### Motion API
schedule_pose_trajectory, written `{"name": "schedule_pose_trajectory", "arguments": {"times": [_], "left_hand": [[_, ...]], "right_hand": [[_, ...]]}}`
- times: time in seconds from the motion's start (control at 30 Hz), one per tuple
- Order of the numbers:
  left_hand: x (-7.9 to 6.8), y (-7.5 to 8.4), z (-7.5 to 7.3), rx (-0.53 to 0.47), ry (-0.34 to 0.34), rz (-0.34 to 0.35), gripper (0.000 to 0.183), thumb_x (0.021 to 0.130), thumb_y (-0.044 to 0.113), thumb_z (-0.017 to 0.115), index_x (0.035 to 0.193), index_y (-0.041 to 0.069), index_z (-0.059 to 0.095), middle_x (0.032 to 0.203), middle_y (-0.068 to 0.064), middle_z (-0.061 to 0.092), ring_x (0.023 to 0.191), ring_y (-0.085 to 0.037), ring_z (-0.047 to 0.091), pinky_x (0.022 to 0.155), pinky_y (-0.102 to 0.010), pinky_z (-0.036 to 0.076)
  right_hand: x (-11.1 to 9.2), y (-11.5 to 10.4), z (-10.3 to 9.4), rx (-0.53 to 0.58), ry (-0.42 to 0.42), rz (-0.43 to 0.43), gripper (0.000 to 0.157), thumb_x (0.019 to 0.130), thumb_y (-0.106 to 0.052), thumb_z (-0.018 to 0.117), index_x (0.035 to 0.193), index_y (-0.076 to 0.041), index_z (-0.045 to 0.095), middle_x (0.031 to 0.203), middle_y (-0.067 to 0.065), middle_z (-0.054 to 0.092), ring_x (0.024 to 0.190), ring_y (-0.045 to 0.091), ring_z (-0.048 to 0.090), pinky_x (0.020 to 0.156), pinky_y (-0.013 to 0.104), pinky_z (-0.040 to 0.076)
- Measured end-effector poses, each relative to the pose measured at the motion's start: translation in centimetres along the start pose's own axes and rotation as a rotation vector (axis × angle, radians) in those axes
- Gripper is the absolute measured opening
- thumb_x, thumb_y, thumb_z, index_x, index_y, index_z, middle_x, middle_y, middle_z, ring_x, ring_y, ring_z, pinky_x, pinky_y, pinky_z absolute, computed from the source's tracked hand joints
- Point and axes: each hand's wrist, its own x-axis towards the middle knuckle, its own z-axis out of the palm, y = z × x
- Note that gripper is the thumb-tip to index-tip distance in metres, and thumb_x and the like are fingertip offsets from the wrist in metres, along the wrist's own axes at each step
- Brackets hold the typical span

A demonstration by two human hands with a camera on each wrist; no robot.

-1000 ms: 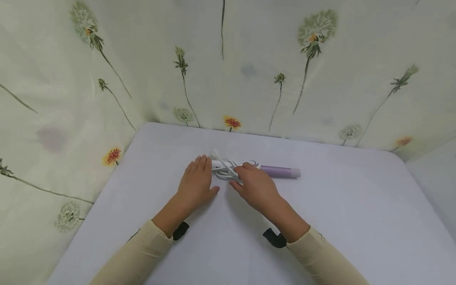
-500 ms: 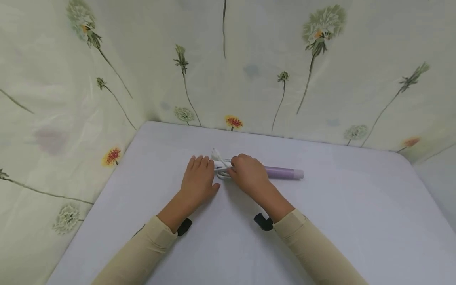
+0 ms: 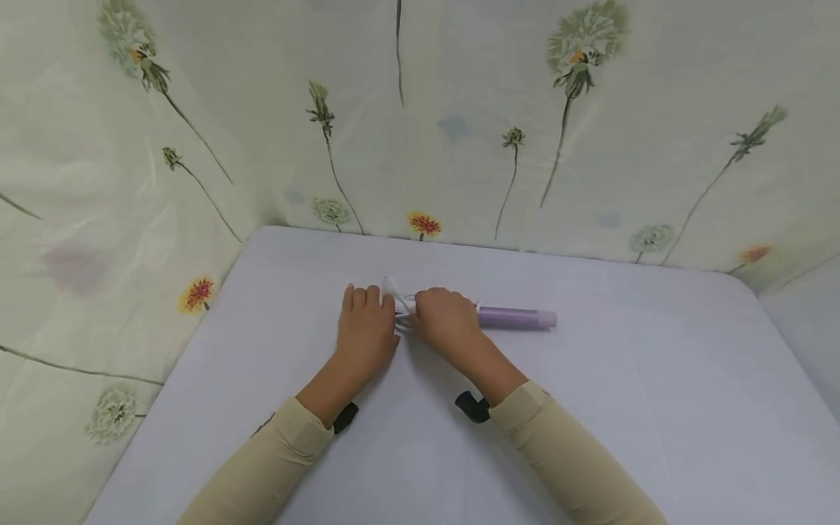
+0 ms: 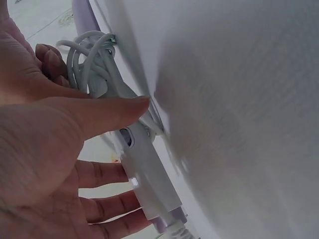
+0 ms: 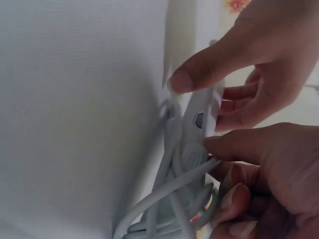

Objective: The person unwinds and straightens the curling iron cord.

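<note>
A curling iron with a lilac barrel (image 3: 512, 318) and a white handle (image 4: 149, 172) lies sideways near the far side of the table. Its white cord (image 5: 172, 186) is wound in loops around the handle, and the plug (image 3: 389, 285) sticks up between the hands. My left hand (image 3: 364, 327) holds the handle's end, thumb on one side and fingers on the other. At the cord loops, my right hand (image 3: 450, 322) pinches the cord between thumb and curled fingers. A dark oval button (image 5: 199, 120) shows on the handle. From the head view, the hands hide most of the handle.
The white-covered table (image 3: 623, 394) reaches back to a wall covering (image 3: 459, 168) printed with dandelions. Black wrist mounts (image 3: 474, 407) show under both beige sleeves (image 3: 558, 445).
My right hand has moved left along the curling iron and closed on the cord loops. The left hand stays at the handle's end, its thumb drawn in closer.
</note>
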Motion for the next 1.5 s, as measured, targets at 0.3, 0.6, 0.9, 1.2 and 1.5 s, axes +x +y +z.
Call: {"name": "schedule_pose_trajectory", "arguments": {"times": [0.3, 0.6, 0.9, 1.2, 1.5], "left_hand": [[0.5, 0.8, 0.3, -0.077, -0.137, 0.000, 0.064, 0.086, 0.035, 0.087, 0.126, -0.005, 0.057, 0.121, -0.022, 0.061, 0.124, -0.040, 0.055, 0.116, -0.057, 0.035], [1.6, 0.7, 1.5, -0.059, -0.104, 0.059, 0.060, 0.091, 0.039, 0.081, 0.124, -0.006, 0.058, 0.116, -0.021, 0.062, 0.113, -0.039, 0.057, 0.109, -0.050, 0.041], [2.2, -1.2, 1.2, -0.185, -0.231, 0.082, 0.051, 0.101, 0.043, 0.068, 0.127, -0.001, 0.063, 0.115, -0.018, 0.066, 0.109, -0.037, 0.059, 0.094, -0.050, 0.050], [1.7, -2.8, -0.2, -0.285, -0.257, 0.008, 0.056, 0.106, 0.050, 0.057, 0.139, 0.005, 0.059, 0.119, -0.013, 0.067, 0.105, -0.031, 0.063, 0.089, -0.048, 0.053], [-0.1, -2.5, -3.8, -0.489, -0.255, 0.026, 0.052, 0.106, 0.048, 0.058, 0.142, 0.011, 0.059, 0.113, -0.002, 0.065, 0.095, -0.020, 0.056, 0.079, -0.040, 0.051]], "right_hand": [[-2.0, 1.0, 0.2, 0.218, 0.105, -0.021, 0.020, 0.097, -0.017, 0.070, 0.080, -0.011, 0.062, 0.069, -0.001, 0.055, 0.061, 0.017, 0.053, 0.053, 0.032, 0.043], [-4.1, 1.7, -0.4, 0.391, 0.183, 0.005, 0.009, 0.098, -0.017, 0.063, 0.098, -0.009, 0.062, 0.057, -0.005, 0.051, 0.050, 0.013, 0.047, 0.046, 0.030, 0.037], [-7.4, 4.2, -0.3, 0.834, 0.029, -0.115, 0.009, 0.103, -0.009, 0.056, 0.111, -0.011, 0.058, 0.076, 0.005, 0.073, 0.060, 0.018, 0.068, 0.053, 0.032, 0.056], [-10.8, 7.5, -0.6, 0.916, -0.032, -0.119, 0.011, 0.108, -0.024, 0.062, 0.114, -0.016, 0.065, 0.110, 0.002, 0.077, 0.090, 0.024, 0.075, 0.079, 0.036, 0.061], [-12.1, 11.3, -0.4, 0.989, 0.173, 0.055, 0.011, 0.105, -0.001, 0.057, 0.114, -0.002, 0.051, 0.098, 0.016, 0.076, 0.084, 0.021, 0.074, 0.076, 0.032, 0.062]]}}
